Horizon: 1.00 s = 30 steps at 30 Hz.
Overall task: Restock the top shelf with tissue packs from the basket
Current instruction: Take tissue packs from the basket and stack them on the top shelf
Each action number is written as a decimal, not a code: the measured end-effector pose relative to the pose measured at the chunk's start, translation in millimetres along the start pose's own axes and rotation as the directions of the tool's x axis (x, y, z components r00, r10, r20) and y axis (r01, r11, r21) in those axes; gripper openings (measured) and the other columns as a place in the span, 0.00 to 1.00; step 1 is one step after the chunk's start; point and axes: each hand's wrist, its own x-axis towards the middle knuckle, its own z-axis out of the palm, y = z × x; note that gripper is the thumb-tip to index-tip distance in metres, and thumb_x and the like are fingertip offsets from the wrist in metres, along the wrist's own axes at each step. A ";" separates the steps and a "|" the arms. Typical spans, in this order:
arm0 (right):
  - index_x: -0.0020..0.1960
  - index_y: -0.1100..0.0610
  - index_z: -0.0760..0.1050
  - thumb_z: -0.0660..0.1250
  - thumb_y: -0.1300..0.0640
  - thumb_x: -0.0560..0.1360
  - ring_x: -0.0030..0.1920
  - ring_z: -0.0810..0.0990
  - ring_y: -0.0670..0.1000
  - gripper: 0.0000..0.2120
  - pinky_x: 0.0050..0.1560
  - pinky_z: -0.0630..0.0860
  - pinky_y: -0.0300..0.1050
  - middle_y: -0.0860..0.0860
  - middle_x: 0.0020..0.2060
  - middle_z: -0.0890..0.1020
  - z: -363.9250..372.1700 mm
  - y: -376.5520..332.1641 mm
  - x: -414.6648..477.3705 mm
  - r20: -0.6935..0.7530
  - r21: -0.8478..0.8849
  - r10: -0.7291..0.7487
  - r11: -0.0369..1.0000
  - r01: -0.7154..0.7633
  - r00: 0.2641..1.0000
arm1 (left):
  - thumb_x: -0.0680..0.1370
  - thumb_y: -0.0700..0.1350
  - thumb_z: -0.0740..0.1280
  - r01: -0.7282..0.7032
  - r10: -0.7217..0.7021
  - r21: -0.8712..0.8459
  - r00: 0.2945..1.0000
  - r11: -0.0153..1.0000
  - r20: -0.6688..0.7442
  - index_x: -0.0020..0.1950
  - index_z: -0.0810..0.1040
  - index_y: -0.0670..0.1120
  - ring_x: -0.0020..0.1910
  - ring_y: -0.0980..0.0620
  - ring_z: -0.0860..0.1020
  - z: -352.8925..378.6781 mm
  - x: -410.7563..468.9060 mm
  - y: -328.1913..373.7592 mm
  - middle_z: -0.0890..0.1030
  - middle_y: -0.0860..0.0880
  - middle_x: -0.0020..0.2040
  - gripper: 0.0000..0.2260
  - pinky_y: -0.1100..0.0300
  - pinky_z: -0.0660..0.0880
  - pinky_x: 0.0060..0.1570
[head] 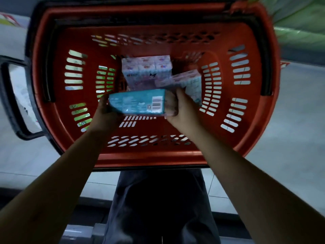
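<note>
I look straight down into a red plastic basket [52,55] with slotted walls. Both my hands are inside it and hold one blue tissue pack [137,103] with a barcode on its upper face. My left hand [105,111] grips the pack's left end. My right hand [182,106] grips its right end. Two more tissue packs lie on the basket floor beyond: a pale pink and blue pack [146,71] in the middle and another pack [188,81] tilted to its right. The top shelf is out of view.
The basket has a black handle [10,103] sticking out at the left and a black rim bar across the back. Pale floor tiles [290,120] surround it. Green wrapped goods [299,20] lie at the top right. My dark trousers fill the bottom middle.
</note>
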 end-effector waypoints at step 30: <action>0.55 0.45 0.72 0.76 0.65 0.65 0.50 0.81 0.38 0.25 0.47 0.77 0.35 0.43 0.48 0.83 -297.2 -272.4 -276.8 -0.072 0.480 -0.028 0.875 0.060 0.997 | 0.64 0.51 0.79 -0.302 0.388 -0.250 0.788 0.920 0.477 0.66 0.74 0.41 0.59 0.36 0.77 -51.5 -358.5 288.3 0.78 0.38 0.62 0.34 0.50 0.79 0.52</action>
